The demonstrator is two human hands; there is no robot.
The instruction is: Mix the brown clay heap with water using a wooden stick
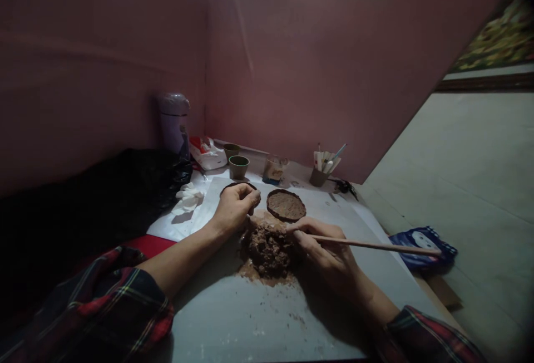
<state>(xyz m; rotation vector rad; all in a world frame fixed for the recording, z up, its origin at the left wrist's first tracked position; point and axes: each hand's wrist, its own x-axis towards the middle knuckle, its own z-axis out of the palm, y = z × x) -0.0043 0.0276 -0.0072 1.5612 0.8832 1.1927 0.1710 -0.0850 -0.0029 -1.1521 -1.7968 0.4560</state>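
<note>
My right hand [327, 249] is closed around a thin wooden stick [375, 245] that points off to the right. Between my hands a crumbly brown heap [269, 251] lies on the white table, with wet brown smears around it. My left hand [240, 204] is above the heap's far left side, its fingers pinched together; what they hold, if anything, is too small to tell. Behind the heap is a round brown disc with a raised rim [286, 205]. A second dark round piece [238, 186] is partly hidden behind my left hand.
Along the back stand a green-rimmed cup [239, 167], a glass mug [274, 170] and a cup of tools [319, 177]. Crumpled white tissue [188, 199], black plastic [125, 196] and a purple flask [174, 123] are at the left. Pink panels [292, 62] rise behind.
</note>
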